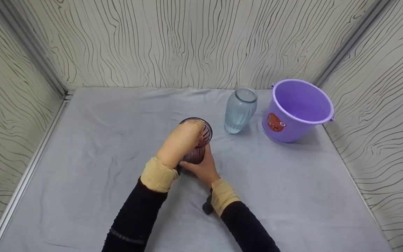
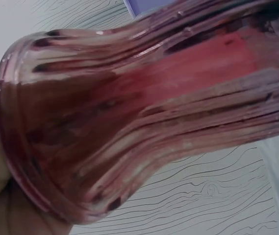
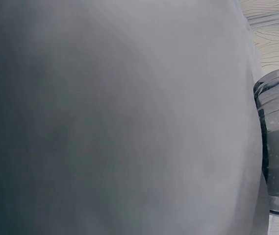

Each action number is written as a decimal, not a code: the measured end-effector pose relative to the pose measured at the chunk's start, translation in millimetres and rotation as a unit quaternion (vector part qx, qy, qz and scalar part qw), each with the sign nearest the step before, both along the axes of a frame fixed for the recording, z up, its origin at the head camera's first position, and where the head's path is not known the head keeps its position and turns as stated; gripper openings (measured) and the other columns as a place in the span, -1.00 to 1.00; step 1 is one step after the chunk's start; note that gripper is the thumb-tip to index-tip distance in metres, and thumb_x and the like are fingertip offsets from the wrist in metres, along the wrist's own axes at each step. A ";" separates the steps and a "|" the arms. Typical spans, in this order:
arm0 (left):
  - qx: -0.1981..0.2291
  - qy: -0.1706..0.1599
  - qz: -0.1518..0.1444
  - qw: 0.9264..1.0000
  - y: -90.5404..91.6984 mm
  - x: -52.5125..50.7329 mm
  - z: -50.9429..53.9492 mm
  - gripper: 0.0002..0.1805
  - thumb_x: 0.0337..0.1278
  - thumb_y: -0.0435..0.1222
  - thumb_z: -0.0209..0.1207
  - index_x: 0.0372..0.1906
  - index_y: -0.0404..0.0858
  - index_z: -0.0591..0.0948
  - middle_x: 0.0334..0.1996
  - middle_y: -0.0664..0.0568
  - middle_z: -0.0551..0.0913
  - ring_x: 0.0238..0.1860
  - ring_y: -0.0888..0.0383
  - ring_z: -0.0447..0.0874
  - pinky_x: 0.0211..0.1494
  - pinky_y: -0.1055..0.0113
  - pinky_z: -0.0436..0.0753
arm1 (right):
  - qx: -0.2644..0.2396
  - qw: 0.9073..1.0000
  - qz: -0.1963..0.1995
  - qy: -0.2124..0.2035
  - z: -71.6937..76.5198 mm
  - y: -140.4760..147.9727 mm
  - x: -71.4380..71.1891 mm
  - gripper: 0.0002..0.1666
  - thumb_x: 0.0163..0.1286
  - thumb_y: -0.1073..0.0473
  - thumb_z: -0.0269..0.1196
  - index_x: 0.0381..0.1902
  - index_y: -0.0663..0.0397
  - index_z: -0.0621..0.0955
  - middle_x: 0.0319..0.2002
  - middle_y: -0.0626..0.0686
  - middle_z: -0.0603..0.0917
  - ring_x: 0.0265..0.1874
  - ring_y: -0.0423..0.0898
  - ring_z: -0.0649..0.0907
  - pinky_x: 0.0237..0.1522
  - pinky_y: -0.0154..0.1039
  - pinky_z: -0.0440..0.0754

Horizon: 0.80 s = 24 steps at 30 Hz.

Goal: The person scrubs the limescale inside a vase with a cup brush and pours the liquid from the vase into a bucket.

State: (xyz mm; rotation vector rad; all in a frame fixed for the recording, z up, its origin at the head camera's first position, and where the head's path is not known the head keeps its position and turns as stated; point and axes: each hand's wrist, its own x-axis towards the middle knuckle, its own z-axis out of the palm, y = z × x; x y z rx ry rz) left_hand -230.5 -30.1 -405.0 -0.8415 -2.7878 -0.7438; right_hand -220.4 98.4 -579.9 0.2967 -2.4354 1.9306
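Observation:
A purple fluted glass vase [image 1: 195, 156] with a flared rim stands near the middle of the cloth. My right hand [image 1: 205, 168] grips its body from the near right side, thumb across the front. Over the vase's mouth is my left hand [image 1: 183, 139], reaching in past the rim, so its fingers are hidden from above. In the left wrist view, the purple glass [image 2: 129, 166] fills the frame and a blurred reddish shape shows through it. Whether the left fingers hold anything inside is unclear.
A pale blue glass vase [image 1: 240, 111] stands to the right, behind the hands. Beside it is a purple bucket [image 1: 292, 127] with a red sticker. Grey cloth [image 1: 93, 175] covers the table, and wood-patterned panels [image 1: 173, 42] enclose it at the back and sides.

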 end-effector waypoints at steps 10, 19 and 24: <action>-0.020 0.028 -0.005 0.999 -0.7 1.0 -4.6 -0.88 0.34 -0.44 0.22 -0.30 -0.37 0.51 -0.37 -0.19 0.63 -0.28 -0.23 0.71 -0.24 -0.04 0.68 | 0.001 1.000 -0.001 0.010 -1.3 0.2 0.2 0.41 0.03 -0.02 0.62 0.62 0.02 -0.01 0.57 0.06 0.16 0.52 -0.07 0.20 0.52 -0.05 0.13; -0.006 0.000 -0.005 1.000 -4.9 -0.1 -5.1 -0.86 0.37 -0.38 0.22 -0.27 -0.35 0.50 -0.44 -0.14 0.60 -0.29 -0.16 0.70 -0.25 -0.03 0.66 | -0.014 1.000 0.012 0.017 -3.3 -0.4 0.6 0.38 0.02 0.01 0.63 0.61 -0.01 0.03 0.55 0.00 0.23 0.50 -0.13 0.25 0.52 -0.09 0.14; 0.002 -0.003 -0.014 1.000 -5.0 -2.6 -5.3 -0.83 0.39 -0.34 0.22 -0.28 -0.32 0.47 -0.44 -0.10 0.58 -0.33 -0.10 0.68 -0.27 0.00 0.65 | -0.015 0.999 0.012 0.031 -3.2 0.5 -0.8 0.34 0.06 0.09 0.62 0.61 -0.01 0.03 0.54 0.02 0.23 0.48 -0.10 0.28 0.50 -0.08 0.17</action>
